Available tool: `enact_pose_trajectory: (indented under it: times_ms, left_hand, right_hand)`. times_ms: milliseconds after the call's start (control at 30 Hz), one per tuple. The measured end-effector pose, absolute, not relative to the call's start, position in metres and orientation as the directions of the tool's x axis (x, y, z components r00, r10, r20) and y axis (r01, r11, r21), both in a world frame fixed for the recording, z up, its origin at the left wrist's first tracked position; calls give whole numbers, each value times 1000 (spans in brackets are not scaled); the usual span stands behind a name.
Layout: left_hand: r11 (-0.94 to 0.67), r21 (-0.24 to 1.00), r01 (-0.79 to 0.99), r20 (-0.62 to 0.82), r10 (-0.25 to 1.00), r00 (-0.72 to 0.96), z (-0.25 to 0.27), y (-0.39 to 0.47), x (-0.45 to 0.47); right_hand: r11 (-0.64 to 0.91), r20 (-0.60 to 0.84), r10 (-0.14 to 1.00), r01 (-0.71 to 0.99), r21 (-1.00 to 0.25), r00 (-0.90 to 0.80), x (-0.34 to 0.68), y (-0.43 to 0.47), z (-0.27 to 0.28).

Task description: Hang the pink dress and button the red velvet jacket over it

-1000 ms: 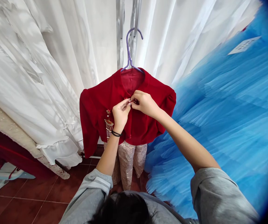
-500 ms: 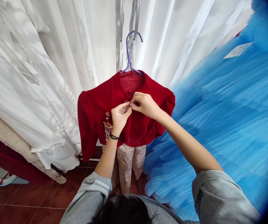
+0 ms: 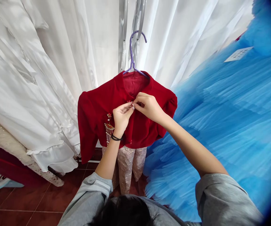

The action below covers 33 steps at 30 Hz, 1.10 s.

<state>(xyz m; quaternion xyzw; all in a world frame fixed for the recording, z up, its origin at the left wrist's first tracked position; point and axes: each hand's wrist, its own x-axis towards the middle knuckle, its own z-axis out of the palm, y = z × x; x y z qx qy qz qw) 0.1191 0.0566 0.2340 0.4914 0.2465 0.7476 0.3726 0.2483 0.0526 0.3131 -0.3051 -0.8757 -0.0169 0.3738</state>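
Observation:
A red velvet jacket [image 3: 91,108] hangs in front of me on a purple hanger [image 3: 131,51]. At its front opening, just below the neckline, my left hand [image 3: 122,114] and my right hand [image 3: 149,106] meet with fingertips pinched on the jacket's edge. What small part sits between the fingertips is mostly hidden. A bit of red trim [image 3: 129,101] shows just above them, and a small red fastening [image 3: 131,142] sits near the hem. Beside my left wrist dangles a beaded tassel ornament [image 3: 109,127] on the jacket's chest.
Shiny pinkish trousers [image 3: 126,166] hang below the jacket. White garments [image 3: 43,103] hang at the left, and a large blue tulle dress [image 3: 220,125] fills the right. A metal rack [image 3: 122,34] stands behind. Below is a reddish tiled floor [image 3: 46,201].
Both hands stay at the same spot on the jacket's front; the right fingers have shifted slightly against the left fingertips. The view has moved a little, so the hanger appears slightly farther right.

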Motion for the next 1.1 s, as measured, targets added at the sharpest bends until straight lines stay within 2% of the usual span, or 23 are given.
enact_pose_trajectory:
  times_ms: [100, 333, 500, 667, 867, 1100]
  left_hand:
    - [-601, 731, -323, 538, 799, -269, 236, 57, 120]
    - [-594, 733, -331, 516, 803, -299, 241, 55, 123]
    - [-609, 709, -354, 530, 792, -302, 241, 57, 126]
    - [-601, 713, -361, 520, 799, -302, 241, 57, 127]
    - [-579, 715, -393, 511, 815, -271, 240, 58, 126]
    - [-542, 706, -455, 471, 840, -270, 237, 59, 128]
  right_hand:
    - [811, 655, 525, 554, -190, -544, 248, 53, 313]
    - [757, 579, 556, 650, -58, -596, 248, 49, 320]
    - [699, 454, 624, 714, 41, -636, 249, 40, 330]
    - [616, 375, 700, 779, 112, -608, 247, 35, 335]
    - [727, 381, 629, 686, 20, -678, 251, 48, 340]
    - [762, 323, 628, 644, -68, -708, 250, 56, 349]
